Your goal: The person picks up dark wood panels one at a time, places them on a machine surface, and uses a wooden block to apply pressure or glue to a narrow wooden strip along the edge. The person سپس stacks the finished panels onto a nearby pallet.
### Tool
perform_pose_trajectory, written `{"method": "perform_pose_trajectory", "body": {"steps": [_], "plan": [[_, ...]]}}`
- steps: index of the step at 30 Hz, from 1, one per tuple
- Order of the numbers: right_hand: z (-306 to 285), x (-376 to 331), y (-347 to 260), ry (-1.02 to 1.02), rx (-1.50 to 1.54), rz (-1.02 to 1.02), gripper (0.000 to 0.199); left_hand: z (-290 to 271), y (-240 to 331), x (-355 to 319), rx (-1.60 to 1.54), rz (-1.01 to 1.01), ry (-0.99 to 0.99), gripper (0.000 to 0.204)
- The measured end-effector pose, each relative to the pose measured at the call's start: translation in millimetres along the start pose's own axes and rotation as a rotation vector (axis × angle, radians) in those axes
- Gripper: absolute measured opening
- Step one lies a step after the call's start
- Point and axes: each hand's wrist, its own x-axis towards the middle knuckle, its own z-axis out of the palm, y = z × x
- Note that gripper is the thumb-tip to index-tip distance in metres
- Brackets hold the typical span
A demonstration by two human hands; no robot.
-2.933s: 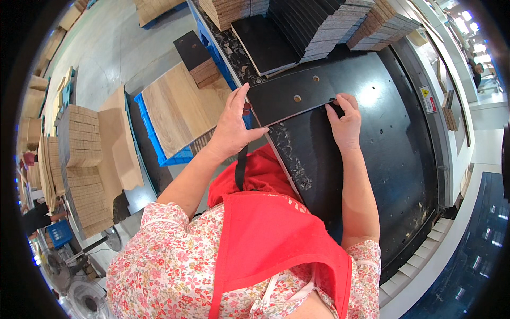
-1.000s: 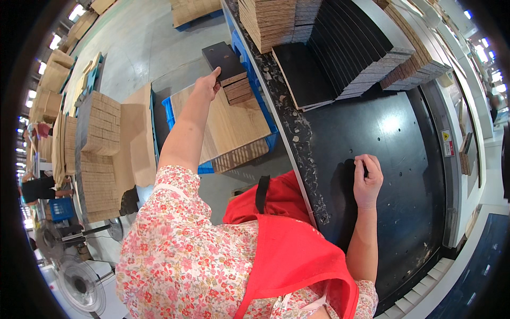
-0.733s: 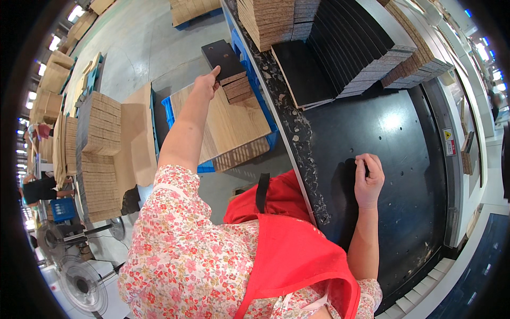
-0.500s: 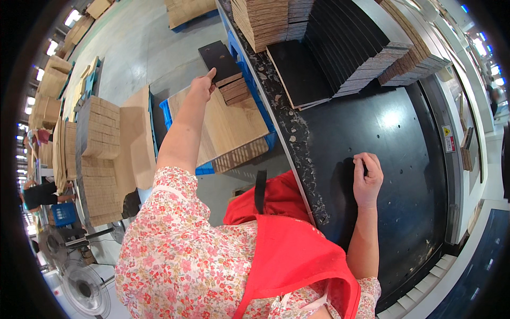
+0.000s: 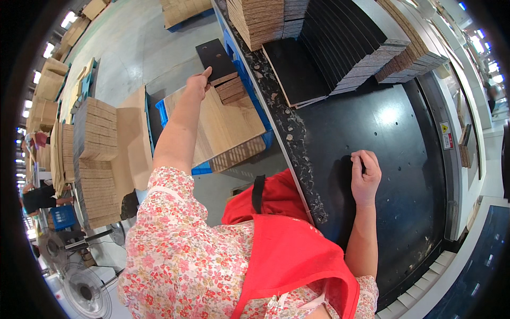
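My left hand [image 5: 198, 84] reaches out over a low pallet stack and grips the near left edge of a black board [image 5: 217, 59], thumb on its top face. That board lies on a short pile of brown-edged boards [image 5: 231, 91], which rests on a wood-grain panel [image 5: 226, 127]. My right hand [image 5: 366, 173] hovers at or just over the black machine table [image 5: 393, 196], its fingers curled in and nothing visible in them. Ahead of it, a single black board [image 5: 295, 72] lies flat beside a leaning row of black boards [image 5: 342, 45].
A speckled dark table edge [image 5: 289, 127] runs between the table and the pallet stack. Brown board stacks [image 5: 98, 159] stand to the left, near a fan [image 5: 85, 290]. More boards [image 5: 255, 24] are piled at the table's far end. A person [image 5: 40, 196] is at the far left.
The whole view has shifted slightly. My left hand stays at the black board's edge, and my right hand keeps its curled pose over the table.
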Motion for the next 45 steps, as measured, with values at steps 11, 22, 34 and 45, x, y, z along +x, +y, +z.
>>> {"method": "perform_pose_trajectory", "body": {"steps": [11, 22, 34, 45], "plan": [[0, 1, -1, -0.001, -0.01, -0.013, 0.005, 2, -1, -1, 0.117, 0.034, 0.028, 0.045], [1, 0, 1, 0.005, -0.004, -0.029, 0.005, 2, 4, -6, 0.202, 0.078, -0.018, 0.038], [1, 1, -2, -0.006, -0.01, -0.022, 0.006, -3, 6, 26, 0.467, 0.206, 0.084, 0.065], [0, 2, -2, 0.003, -0.033, -0.009, 0.005, 82, 58, 1, 0.848, -0.06, 0.19, 0.136]]}}
